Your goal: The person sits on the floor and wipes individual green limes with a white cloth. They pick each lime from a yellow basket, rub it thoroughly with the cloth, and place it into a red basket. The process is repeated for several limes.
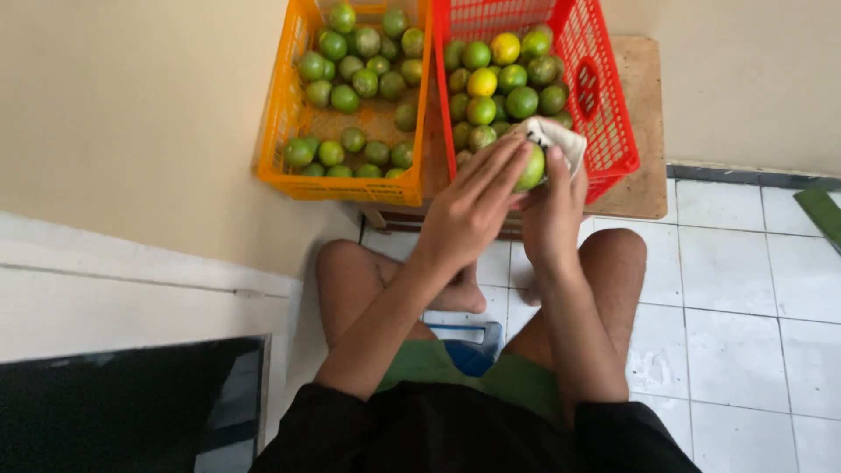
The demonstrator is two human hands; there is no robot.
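wiping step — right hand (554, 210) grips a lime (532, 169) in a cloth (554, 133); left hand (473, 206) fingers pressed together, flat on it, over the red crate (604, 105). next probably needs turning the lime.

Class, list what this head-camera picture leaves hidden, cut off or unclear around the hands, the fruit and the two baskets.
- Green fruit, head view: mostly covered by the left hand, right hand and white cloth.
- Red basket and orange basket: far ends cut off by the top edge.
- Lower fruit in both baskets: buried under the top layer.
- Blue object between the legs: mostly hidden, kind unclear.
- Green thing: cut off by the right edge.
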